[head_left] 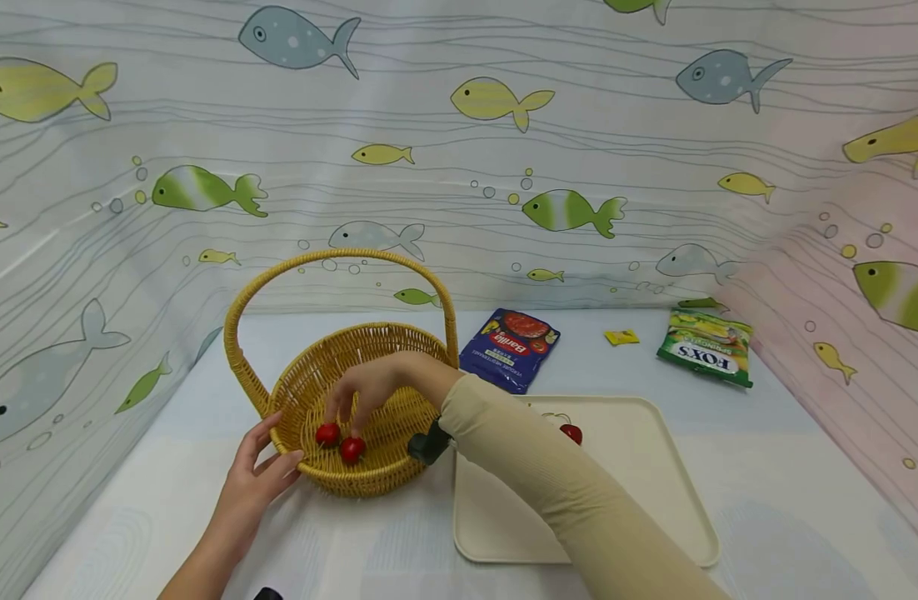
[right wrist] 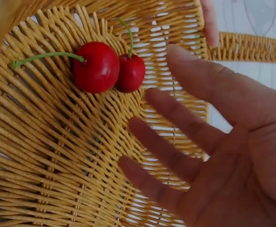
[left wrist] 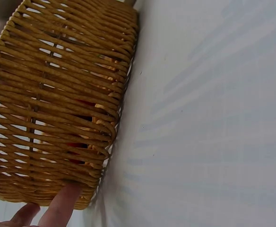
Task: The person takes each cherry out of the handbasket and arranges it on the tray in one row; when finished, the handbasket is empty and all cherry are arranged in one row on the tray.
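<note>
Two red cherries (right wrist: 96, 67) with green stems lie close together inside the yellow wicker basket (head_left: 369, 479). Reaching in over them, my right hand (head_left: 369, 387) has its thumb and fingers apart. In the right wrist view nothing sits between the fingers (right wrist: 176, 130), and the fingertips are just beside the smaller-looking cherry (right wrist: 131, 73). My left hand (head_left: 260, 467) holds the basket's near-left rim. Through the weave in the left wrist view, red patches of the cherries show behind the basket wall (left wrist: 48, 94).
Right of the basket lies a cream tray (head_left: 639, 500); another cherry (head_left: 571, 433) with stems beside it rests there, partly behind my right sleeve (head_left: 549, 475). Farther back are a blue Barilla pouch (head_left: 509, 350), a small yellow packet (head_left: 621, 337) and a green Fox's bag (head_left: 705, 346). The basket's handle (head_left: 339, 252) arches high.
</note>
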`<state>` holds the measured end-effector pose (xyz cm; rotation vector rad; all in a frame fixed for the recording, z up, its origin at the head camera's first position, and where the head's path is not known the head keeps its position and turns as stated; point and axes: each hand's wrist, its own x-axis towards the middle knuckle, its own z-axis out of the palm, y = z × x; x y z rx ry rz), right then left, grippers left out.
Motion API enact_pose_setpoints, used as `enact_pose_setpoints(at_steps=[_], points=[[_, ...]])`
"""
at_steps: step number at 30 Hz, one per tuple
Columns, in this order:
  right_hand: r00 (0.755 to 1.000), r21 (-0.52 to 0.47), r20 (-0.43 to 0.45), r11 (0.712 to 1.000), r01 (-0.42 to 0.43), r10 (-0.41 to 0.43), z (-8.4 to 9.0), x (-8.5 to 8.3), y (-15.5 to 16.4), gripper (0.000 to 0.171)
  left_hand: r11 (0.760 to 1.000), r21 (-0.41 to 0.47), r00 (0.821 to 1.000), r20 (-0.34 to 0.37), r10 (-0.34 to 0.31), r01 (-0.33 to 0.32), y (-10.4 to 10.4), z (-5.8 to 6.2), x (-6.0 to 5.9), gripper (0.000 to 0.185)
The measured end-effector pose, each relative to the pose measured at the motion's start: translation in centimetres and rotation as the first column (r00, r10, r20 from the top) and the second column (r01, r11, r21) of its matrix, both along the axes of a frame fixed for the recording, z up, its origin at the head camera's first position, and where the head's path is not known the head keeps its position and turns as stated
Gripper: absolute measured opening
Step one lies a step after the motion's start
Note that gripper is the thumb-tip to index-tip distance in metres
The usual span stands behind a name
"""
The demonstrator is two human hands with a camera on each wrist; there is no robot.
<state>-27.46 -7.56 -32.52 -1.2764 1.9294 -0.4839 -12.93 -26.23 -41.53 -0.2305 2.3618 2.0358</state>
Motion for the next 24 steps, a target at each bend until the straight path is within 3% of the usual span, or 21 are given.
enact_pose_setpoints(at_steps=[4,13,17,24], points=[[0.998,0.089,0.034,0.995,-0.052,0.049,0.2,-0.1,-0.4,0.041,1.0,-0.003,1.0,-0.008,0.005,-0.005,0.0,0.1,0.1,0.075],[0.987,0.109,0.008,0.981,-0.162,0.162,0.8,-0.1,-1.9,0.039,1.0,-0.006,0.999,0.033,0.012,-0.012,1.2,2.2,0.8,0.072],[0.978,0.124,-0.073,0.974,-0.187,0.197,0.4,0.2,-2.7,0.042,1.0,0.007,0.999,0.031,0.011,-0.011,1.3,2.5,0.9,0.07],[0.966,0.12,-0.217,0.986,-0.118,0.142,-0.1,0.0,-3.5,0.044,1.0,0.004,1.0,0.03,0.007,-0.007,1.1,2.5,1.0,0.069]])
